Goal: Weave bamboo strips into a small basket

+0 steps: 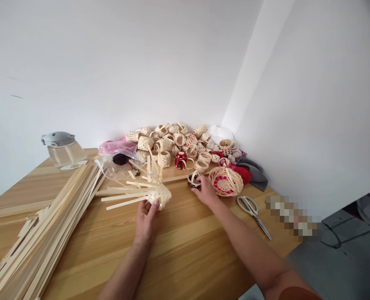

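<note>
A partly woven basket (160,195) of pale strips is gripped between the thumb and fingers of my left hand (147,216). Its loose strips fan out to the left and upward. My right hand (206,191) reaches to a small dark-and-pale woven basket (193,180) with a handle, its fingers closed at the basket's right rim. Just right of that hand lies a round pink-and-cream woven basket (225,182). Behind the hands, many small woven baskets (164,145) are heaped against the wall, with a red-and-black woven cup (181,160) in front.
Long flat strips (59,216) cover the table's left side. A lidded glass jug (65,152) stands at the back left, near a clear plastic bag (111,166). White-handled scissors (254,214) lie at the right, near a pixelated patch and the table's edge. Grey cloth (255,173) sits behind.
</note>
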`<move>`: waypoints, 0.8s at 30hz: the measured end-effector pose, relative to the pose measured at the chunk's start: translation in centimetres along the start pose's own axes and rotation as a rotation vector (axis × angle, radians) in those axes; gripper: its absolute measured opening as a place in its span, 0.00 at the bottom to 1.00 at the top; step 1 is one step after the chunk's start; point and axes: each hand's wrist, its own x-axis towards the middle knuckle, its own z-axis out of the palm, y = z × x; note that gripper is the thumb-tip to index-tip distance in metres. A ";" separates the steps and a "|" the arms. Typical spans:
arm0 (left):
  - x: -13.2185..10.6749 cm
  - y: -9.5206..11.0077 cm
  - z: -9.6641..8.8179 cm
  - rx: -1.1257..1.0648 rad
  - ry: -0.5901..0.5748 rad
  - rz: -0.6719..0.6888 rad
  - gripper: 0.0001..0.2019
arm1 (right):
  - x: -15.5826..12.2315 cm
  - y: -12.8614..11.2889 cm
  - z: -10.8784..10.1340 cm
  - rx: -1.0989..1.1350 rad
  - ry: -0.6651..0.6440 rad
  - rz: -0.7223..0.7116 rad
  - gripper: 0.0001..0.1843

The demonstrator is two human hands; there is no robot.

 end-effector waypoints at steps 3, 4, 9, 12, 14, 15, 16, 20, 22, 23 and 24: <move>-0.2 0.3 0.2 -0.011 0.006 -0.007 0.26 | -0.7 0.5 1.2 -0.013 -0.046 -0.032 0.29; -0.2 0.4 0.3 -0.021 -0.006 -0.008 0.27 | -1.0 0.6 1.4 -0.017 -0.044 -0.037 0.30; -0.4 0.9 0.7 -0.016 -0.026 -0.019 0.27 | -3.2 -0.3 0.2 -0.016 0.027 -0.089 0.35; -0.5 1.1 0.8 -0.010 -0.021 -0.023 0.27 | -5.2 -2.3 -1.3 0.078 0.042 -0.072 0.24; -0.5 1.2 0.8 -0.011 -0.025 -0.021 0.27 | -6.9 -3.8 -1.6 0.153 -0.112 -0.045 0.09; -0.5 1.2 0.8 -0.011 -0.025 -0.017 0.27 | -7.6 -4.4 -1.5 0.174 -0.219 -0.054 0.08; -0.5 1.2 0.8 -0.011 -0.023 -0.012 0.28 | -8.3 -5.0 -1.3 0.174 -0.300 -0.081 0.10; -0.5 1.2 0.8 -0.009 -0.017 0.003 0.30 | -9.8 -6.1 -0.1 0.099 -0.404 -0.225 0.13; -0.6 1.3 0.8 -0.014 -0.023 0.000 0.30 | -9.9 -6.1 0.0 0.100 -0.398 -0.197 0.14; -0.6 1.3 0.8 -0.017 -0.028 -0.001 0.30 | -9.8 -6.1 0.0 0.107 -0.392 -0.175 0.14; -0.6 1.3 0.8 -0.020 -0.035 -0.001 0.30 | -9.8 -6.1 -0.1 0.113 -0.389 -0.165 0.14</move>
